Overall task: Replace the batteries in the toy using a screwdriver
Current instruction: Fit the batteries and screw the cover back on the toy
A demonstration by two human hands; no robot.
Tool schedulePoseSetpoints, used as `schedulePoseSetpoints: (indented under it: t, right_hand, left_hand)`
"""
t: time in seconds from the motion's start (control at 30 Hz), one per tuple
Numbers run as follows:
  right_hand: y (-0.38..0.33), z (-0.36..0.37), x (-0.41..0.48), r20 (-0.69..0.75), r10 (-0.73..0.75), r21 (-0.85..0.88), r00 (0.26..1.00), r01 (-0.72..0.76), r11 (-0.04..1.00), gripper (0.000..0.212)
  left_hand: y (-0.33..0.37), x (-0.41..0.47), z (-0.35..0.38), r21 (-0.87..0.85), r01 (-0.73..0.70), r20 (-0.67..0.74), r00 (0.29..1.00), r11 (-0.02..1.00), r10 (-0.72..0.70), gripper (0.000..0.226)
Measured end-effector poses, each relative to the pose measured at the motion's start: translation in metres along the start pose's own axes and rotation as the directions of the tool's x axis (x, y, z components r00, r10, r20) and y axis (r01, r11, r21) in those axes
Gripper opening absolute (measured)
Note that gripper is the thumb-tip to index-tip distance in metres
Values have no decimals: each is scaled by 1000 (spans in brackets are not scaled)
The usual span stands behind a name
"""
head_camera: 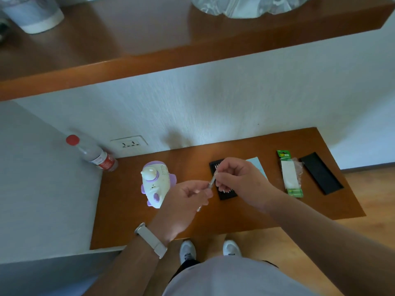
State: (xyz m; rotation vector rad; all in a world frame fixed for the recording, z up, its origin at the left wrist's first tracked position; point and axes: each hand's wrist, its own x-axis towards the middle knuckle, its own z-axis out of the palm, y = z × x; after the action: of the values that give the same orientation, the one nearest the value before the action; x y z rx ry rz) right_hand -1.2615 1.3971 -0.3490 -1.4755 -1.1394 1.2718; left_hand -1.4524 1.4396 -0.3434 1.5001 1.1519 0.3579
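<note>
Your left hand [183,201] curls its fingers round the lower part of the screwdriver [211,182]. Your right hand [239,182] pinches the upper part between thumb and fingertips. The slim silver tool runs tilted between them, and its lower end pokes out below your left fingers. Both hands are held up over the tabletop [213,218], near its middle.

The toy [155,184], white with purple trim, lies on the tabletop just left of your left hand, which covers part of its near right edge. Neither hand touches it.

Your right fingers hide the screwdriver's top end, so you cannot tell whether a bit is fitted. The same hand covers most of the black bit case [224,195]; only its far corner and its near end show. A pale blue card [256,163] peeks out behind your right hand.

Further right lies the battery pack [290,174], its print too small to read, then the black lid [320,173]. A bottle [94,154] stands in the far left corner beside a wall socket [129,143]. On the shelf [149,60] above, a cup [32,13] is blurred and cut off by the frame.
</note>
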Motion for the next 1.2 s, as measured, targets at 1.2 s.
schedulePoseSetpoints:
  t: [1.2]
  right_hand:
    - [135,-56,103,20,272,-452,962,-234,861,11]
  left_hand:
    - [-111,146,87,-224,390,-220,872,893,-436,6]
